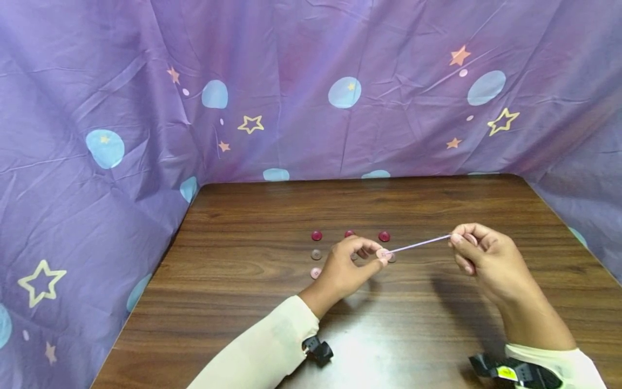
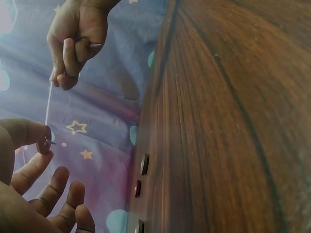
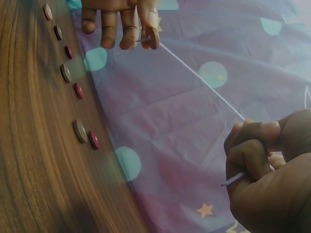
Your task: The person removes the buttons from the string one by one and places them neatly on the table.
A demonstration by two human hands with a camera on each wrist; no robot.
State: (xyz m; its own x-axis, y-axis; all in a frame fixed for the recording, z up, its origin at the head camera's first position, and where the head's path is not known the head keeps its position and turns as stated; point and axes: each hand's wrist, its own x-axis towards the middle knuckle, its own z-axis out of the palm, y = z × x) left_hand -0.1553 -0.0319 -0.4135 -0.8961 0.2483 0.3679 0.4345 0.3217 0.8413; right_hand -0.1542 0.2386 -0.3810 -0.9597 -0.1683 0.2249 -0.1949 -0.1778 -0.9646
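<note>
A pale pink button (image 1: 382, 254) is pinched between thumb and forefinger of my left hand (image 1: 344, 266), raised above the table, the other fingers spread loosely. A thin light-purple string (image 1: 419, 243) passes through it, a short end poking out the far side in the left wrist view. From the button the string runs straight and taut to my right hand (image 1: 491, 259), which grips it with curled fingers. Its loose tail (image 3: 232, 179) sticks out of the right fist.
Rows of buttons lie on the wooden table (image 1: 233, 302) behind and beside the left hand: red ones (image 1: 317, 235), grey-brown ones (image 1: 316, 254) and a pink one (image 1: 315, 273). A purple patterned cloth (image 1: 301, 65) hangs around the table's back and sides.
</note>
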